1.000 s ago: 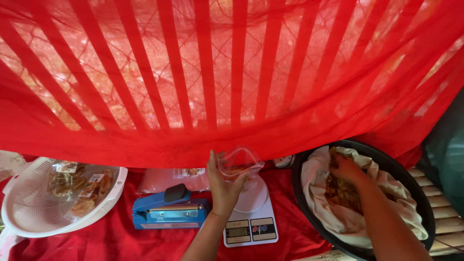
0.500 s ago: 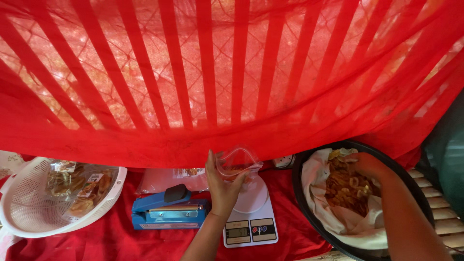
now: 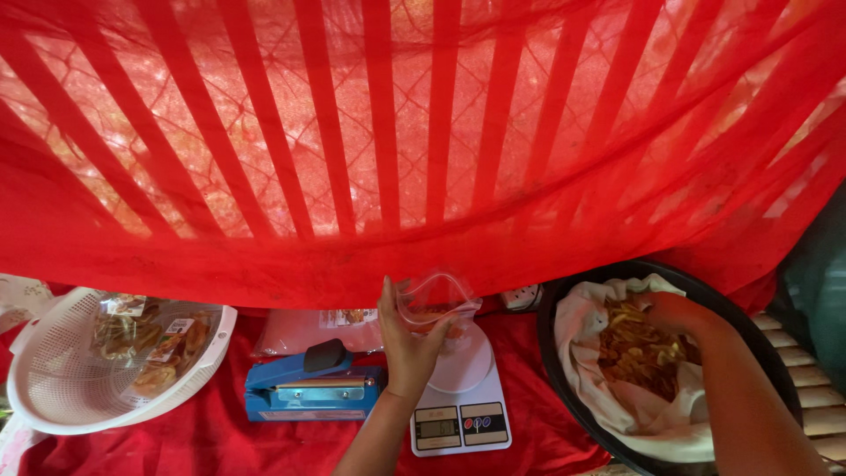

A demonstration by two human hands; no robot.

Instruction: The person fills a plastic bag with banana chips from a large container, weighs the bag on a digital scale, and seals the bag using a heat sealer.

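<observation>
Left hand [image 3: 410, 339] pinching a small clear plastic bag [image 3: 434, 300] open-mouthed above the white scale [image 3: 458, 401], right hand [image 3: 674, 313] reaching into golden chips [image 3: 639, 353], its grip hidden

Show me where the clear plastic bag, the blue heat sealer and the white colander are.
clear plastic bag [image 3: 434, 298]: head view, its open upper part.
blue heat sealer [image 3: 310, 394]: head view, the blue body.
white colander [image 3: 53, 370]: head view, its bare mesh wall.

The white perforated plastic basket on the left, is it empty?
No, the white perforated plastic basket holds several clear sealed packets of brown snacks lying inside it.
</observation>
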